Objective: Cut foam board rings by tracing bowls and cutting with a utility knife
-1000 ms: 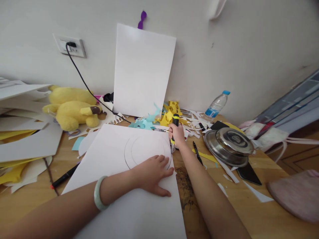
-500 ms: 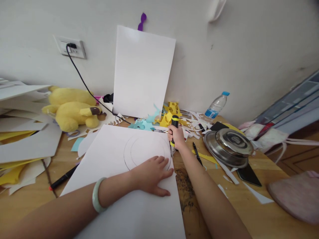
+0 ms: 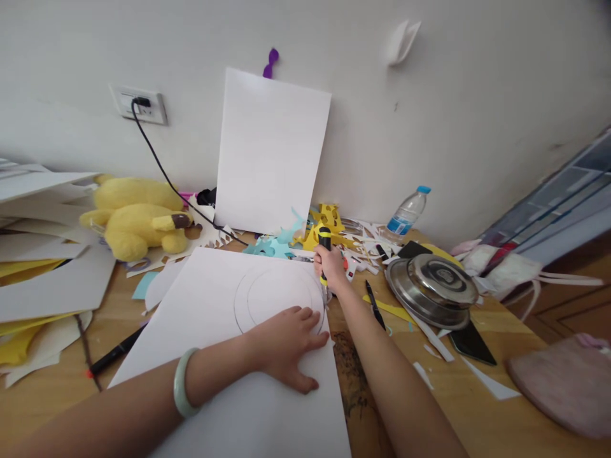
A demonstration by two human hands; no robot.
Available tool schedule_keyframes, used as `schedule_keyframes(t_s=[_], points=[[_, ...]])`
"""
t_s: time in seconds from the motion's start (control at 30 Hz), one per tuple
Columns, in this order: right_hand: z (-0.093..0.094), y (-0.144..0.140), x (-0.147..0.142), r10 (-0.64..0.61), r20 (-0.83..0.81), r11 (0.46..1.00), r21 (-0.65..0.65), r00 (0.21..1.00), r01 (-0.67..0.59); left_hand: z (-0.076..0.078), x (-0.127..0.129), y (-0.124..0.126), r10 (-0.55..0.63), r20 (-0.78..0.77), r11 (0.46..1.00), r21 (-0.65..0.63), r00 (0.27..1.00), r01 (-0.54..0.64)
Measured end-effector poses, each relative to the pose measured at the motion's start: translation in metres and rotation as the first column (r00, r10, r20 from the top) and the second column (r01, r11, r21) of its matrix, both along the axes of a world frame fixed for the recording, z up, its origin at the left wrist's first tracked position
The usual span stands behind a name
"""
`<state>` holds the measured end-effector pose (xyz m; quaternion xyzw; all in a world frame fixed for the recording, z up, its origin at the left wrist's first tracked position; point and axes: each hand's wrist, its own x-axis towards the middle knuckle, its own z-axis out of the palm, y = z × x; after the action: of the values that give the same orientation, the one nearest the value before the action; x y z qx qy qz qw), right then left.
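Observation:
Under my left hand [image 3: 289, 346] lies a white board [image 3: 229, 401] with two pencilled circles, one inside the other. That hand rests flat on the lower right of the circles, fingers together and thumb spread; a pale green bangle [image 3: 183, 383] is on the wrist. My right hand [image 3: 333, 266] is wrapped around the upright handle of a black-and-yellow utility knife [image 3: 324, 236]. The knife's metal end points down at the board's right edge, beside the outer circle. Exactly where the tip touches is hard to make out.
Yellow paper scraps [image 3: 329, 219] and blue scraps [image 3: 274, 245] lie behind the board. A second white board [image 3: 272, 152] leans on the wall. To the right are a pen [image 3: 375, 305], steel lid [image 3: 434, 289], phone [image 3: 472, 343] and bottle [image 3: 405, 213]; left, a yellow plush toy [image 3: 138, 222].
The view has shifted slightly, so the scene sits a little lower and further left. My left thumb is spread wider. My right hand keeps its grip on the knife near the board's edge.

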<state>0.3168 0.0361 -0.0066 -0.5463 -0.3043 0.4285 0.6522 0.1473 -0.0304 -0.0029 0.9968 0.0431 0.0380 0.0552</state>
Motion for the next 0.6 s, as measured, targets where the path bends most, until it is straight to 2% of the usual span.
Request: schedule_keyframes(t_s=[0.6], points=[[-0.0037,0.0096,0.0040,0.022,-0.012,1.000,-0.021,1.000,-0.022,0.0000,-0.0020,-0.0004,0.000,0.004,1.000,-0.015,1.000,0.000]])
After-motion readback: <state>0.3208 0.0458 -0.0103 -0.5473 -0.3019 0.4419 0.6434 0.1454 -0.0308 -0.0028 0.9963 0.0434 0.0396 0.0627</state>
